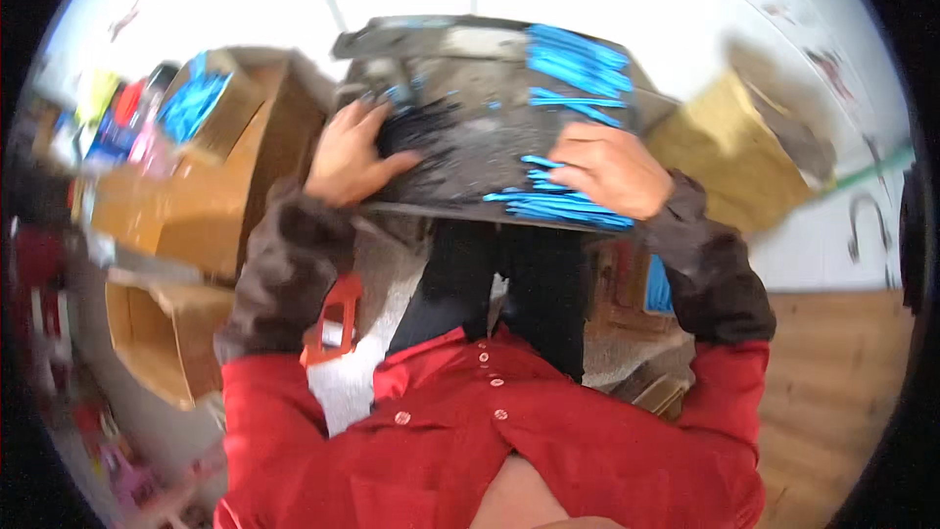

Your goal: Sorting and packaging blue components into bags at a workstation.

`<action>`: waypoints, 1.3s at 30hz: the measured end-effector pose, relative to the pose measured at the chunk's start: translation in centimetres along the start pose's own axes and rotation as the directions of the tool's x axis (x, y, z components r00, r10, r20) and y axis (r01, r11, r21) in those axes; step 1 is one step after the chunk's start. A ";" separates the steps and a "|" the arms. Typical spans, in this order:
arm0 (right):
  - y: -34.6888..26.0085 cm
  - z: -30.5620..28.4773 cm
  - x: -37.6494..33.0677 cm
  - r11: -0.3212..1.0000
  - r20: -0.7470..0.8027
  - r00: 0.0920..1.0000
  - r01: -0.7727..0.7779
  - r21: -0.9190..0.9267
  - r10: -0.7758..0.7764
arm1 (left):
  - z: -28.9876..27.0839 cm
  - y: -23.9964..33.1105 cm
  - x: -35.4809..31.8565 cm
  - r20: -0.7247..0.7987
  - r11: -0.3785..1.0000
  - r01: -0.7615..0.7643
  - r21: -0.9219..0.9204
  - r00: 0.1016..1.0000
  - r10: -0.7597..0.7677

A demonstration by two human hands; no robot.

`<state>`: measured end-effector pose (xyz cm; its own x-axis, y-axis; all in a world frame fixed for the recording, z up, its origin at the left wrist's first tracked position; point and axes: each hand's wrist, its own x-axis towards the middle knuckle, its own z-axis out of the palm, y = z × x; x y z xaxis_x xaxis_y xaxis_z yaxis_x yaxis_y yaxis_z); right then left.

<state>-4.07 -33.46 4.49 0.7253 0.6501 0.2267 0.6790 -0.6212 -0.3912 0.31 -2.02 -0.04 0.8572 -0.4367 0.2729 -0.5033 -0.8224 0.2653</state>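
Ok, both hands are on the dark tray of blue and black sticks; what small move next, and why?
Probably draw the right hand toward the body, raking the blue sticks at the dark tray's near edge; the left hand already rests on the black sticks.

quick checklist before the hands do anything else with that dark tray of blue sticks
1. Left hand on the dark tray: ok, palm rests at its left side.
2. Right hand on the tray: ok, it lies over the blue sticks.
3. Tray level: cannot tell, the picture is blurred.
4. Sticks tidy: not ok, they lie in scattered bunches.
5. Cardboard box with more blue sticks at left: ok, open.
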 end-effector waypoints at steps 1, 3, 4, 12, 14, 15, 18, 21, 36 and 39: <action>-1.5 -1.7 0.8 0.991 0.025 1.000 0.018 -0.132 -0.014 | -1.7 -0.1 -0.7 -0.024 0.990 0.031 -0.135 0.999 -0.035; -0.1 -3.2 0.3 0.991 -0.087 0.996 -0.015 -0.133 0.004 | -2.7 0.4 -1.7 -0.182 0.972 0.019 -0.236 0.981 -0.064; 0.4 -4.9 -1.0 0.995 -0.189 0.979 -0.087 -0.050 0.076 | -2.7 1.2 -1.6 -0.263 0.960 -0.058 -0.274 0.965 -0.017; 7.5 -17.8 -19.0 0.414 -0.676 -0.079 -0.737 0.535 0.732 | -4.9 19.5 5.2 0.272 0.108 0.254 -0.961 0.937 0.217; 10.5 -18.2 -23.1 0.344 -0.749 -0.211 -0.789 0.510 0.628 | -3.1 23.7 10.4 0.376 0.119 0.357 -0.927 0.890 0.258; 12.6 -17.9 -24.6 0.273 -0.797 -0.312 -0.823 0.499 0.516 | -1.5 25.2 13.1 0.404 0.149 0.377 -0.914 0.879 0.253; 14.7 -16.6 -24.6 0.368 -0.743 -0.374 -0.691 0.622 0.555 | 2.9 28.8 21.1 0.467 0.264 0.453 -0.852 0.884 -0.012; 15.5 -16.2 -23.6 0.276 -0.516 -0.373 -0.535 0.799 0.771 | 9.6 28.3 27.8 0.201 0.495 0.162 -0.853 0.979 0.027; 17.5 -8.3 -27.4 0.095 -0.101 -0.009 0.435 0.895 0.995 | 15.4 32.7 27.6 0.725 0.049 0.724 -0.688 0.688 0.003; 16.8 -12.3 -26.9 0.195 -0.170 -0.106 0.319 0.927 0.980 | 15.3 33.7 26.9 0.689 0.118 0.686 -0.718 0.724 -0.019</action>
<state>-10.77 -66.75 2.84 0.6078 -0.7518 -0.2557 0.2588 0.4920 -0.8312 8.09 -47.07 2.13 0.7052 -0.5524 -0.4445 0.4506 -0.1348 0.8825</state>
